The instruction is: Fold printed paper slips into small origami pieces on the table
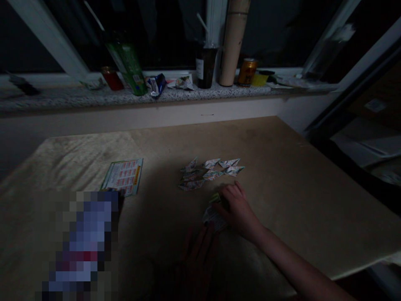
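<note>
Head view: I see the right hand (239, 209) pinching one paper (212, 216), left hand (200, 246) outspread at its six o'clock, seven folded pieces (213, 174) at twelve.

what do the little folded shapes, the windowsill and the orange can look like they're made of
Folded shapes: probably thin printed paper, given the crisp creases and pointed ends; too dim to judge gloss.
Windowsill: granite-like stone, perhaps imitation, judging by its grey-and-white speckles.
Orange can: likely thin metal with a shiny printed finish, from its rim and highlights.
</note>
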`<state>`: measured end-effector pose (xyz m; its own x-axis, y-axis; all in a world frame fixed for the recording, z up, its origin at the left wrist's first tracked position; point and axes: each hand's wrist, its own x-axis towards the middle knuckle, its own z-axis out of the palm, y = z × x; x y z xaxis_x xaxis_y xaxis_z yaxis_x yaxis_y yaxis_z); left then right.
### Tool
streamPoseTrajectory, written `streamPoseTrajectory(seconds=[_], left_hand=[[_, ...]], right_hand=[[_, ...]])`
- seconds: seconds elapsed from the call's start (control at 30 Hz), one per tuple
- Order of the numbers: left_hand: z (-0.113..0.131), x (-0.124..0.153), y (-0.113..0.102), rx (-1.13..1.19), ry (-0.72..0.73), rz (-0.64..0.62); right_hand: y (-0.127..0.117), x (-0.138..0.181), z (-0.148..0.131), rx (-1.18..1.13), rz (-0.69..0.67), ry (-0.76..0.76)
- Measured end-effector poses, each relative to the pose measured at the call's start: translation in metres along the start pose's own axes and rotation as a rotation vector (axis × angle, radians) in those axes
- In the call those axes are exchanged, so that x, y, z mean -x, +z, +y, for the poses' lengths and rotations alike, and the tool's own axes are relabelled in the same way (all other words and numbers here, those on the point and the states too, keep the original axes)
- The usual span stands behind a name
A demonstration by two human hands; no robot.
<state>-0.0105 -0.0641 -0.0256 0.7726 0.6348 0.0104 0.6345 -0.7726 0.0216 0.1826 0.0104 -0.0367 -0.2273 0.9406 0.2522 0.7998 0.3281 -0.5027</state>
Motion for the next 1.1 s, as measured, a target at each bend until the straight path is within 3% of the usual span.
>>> streamPoseTrajectory(seconds=[0.13,0.2,0.27,0.37,0.43,0.57,0.63,0.7,0.83,1.1], left_hand=[[-0.001,-0.001,0.004,-0.021,-0.026,-0.017],[0.000,0.000,0.012,-0.019,-0.035,0.035],[0.003,0.001,0.025,-0.022,-0.034,-0.017],[0.009,0.000,0.048,-0.083,-0.082,0.189],[0.013,-0.001,0.059,-0.130,-0.121,0.244],[0.009,-0.003,0.054,-0.159,-0.083,0.311],[0.002,-0.003,0.043,-0.155,-0.019,0.270],[-0.005,-0.004,0.031,-0.162,-0.034,0.269],[-0.011,-0.008,0.015,-0.158,-0.128,0.141],[-0.023,-0.020,0.014,0.006,-0.031,-0.108]], right_hand=[[0.006,-0.001,-0.003,0.099,0.053,0.000],[0.007,-0.001,-0.006,0.150,0.046,-0.013],[0.007,0.000,-0.009,0.199,0.027,-0.042],[0.006,0.002,-0.012,0.254,0.016,-0.080],[0.005,0.003,-0.013,0.268,0.001,-0.091],[0.004,0.005,-0.013,0.269,-0.016,-0.099],[0.003,0.007,-0.012,0.277,-0.025,-0.116],[0.003,0.009,-0.011,0.295,-0.047,-0.138],[0.003,0.013,-0.011,0.325,-0.091,-0.182],[-0.004,0.016,-0.010,0.277,-0.178,-0.252]])
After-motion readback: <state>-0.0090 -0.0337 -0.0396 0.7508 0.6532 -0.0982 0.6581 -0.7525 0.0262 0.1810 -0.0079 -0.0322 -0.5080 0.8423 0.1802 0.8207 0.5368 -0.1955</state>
